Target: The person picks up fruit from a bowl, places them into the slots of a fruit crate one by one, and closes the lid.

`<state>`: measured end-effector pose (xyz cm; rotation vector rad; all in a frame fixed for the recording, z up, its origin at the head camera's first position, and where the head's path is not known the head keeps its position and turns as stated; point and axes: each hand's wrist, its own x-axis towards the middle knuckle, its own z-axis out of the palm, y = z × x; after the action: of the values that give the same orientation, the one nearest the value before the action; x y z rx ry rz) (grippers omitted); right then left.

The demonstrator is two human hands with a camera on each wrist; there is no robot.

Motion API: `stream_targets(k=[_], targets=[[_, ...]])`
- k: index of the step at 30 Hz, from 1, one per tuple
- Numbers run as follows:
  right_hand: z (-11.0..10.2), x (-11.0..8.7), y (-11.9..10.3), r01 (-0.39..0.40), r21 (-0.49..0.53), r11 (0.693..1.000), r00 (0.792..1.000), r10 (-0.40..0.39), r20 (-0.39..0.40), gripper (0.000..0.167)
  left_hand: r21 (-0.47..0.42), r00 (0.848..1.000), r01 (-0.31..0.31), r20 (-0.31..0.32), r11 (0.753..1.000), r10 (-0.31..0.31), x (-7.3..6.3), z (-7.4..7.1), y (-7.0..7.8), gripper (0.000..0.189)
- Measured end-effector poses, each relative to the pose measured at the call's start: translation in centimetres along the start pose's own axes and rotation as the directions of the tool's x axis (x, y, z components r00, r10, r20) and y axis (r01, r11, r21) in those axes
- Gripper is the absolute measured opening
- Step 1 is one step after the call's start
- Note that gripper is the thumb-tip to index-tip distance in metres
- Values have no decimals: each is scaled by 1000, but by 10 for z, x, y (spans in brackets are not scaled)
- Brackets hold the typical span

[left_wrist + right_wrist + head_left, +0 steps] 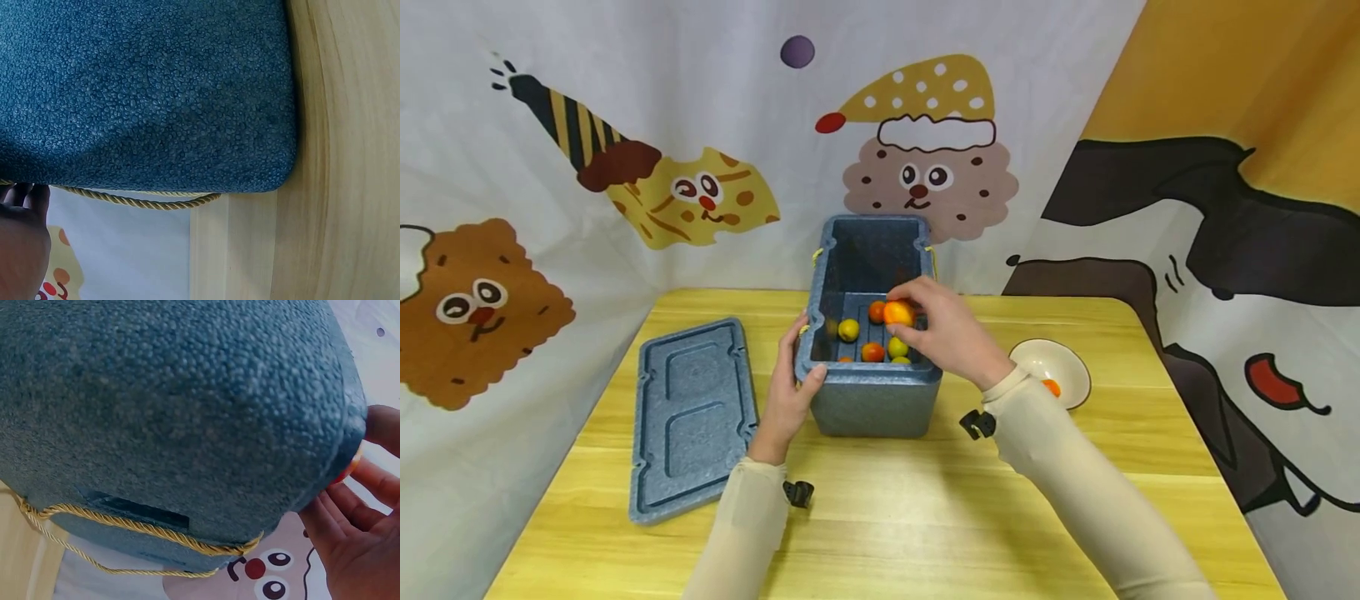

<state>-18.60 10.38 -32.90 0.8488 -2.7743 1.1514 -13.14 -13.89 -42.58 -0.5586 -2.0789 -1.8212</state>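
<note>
A blue-grey speckled foam box (876, 408) stands without its lid at the middle of the table. My left hand (786, 412) grips its near left corner, thumb on the front rim and fingers along the left side. Between thumb and fingers my right hand (951, 329) pinches a small, shiny orange fruit (898, 313), held over the box opening. Inside the box lie several small round fruits, among them a yellow one (848, 330) and a red-orange one (872, 352). In the right wrist view the box wall hides most of the pinched fruit (344, 472).
The box lid (696, 417) lies on the table to the left. A cream bowl (1078, 371) at the right holds an orange fruit (1052, 387), partly behind my right sleeve. Gold rope handles (156, 531) hang on the box sides. A cartoon-printed curtain (715, 83) rises behind the table.
</note>
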Motion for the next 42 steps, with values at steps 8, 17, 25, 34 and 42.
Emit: stream_targets(k=[8,17,25,34,42], targets=[[8,1,3,5,-21,1000,1000,-4,21,37,12,1000,20,-4,1000,-20,-1,1,0,64],[10,7,0,26,-74,997,999,-22,50,34,-9,1000,7,-6,1000,-7,2,1,-1,63],[18,7,-1,46,-119,992,997,-38,69,36,-10,999,42,-8,999,-42,0,2,0,62],[21,7,0,78,-147,986,995,-67,74,37,-11,999,50,1,999,-50,2,4,3,63],[25,12,0,99,-167,981,992,-84,93,36,-6,999,41,-4,999,-41,1,4,2,62]])
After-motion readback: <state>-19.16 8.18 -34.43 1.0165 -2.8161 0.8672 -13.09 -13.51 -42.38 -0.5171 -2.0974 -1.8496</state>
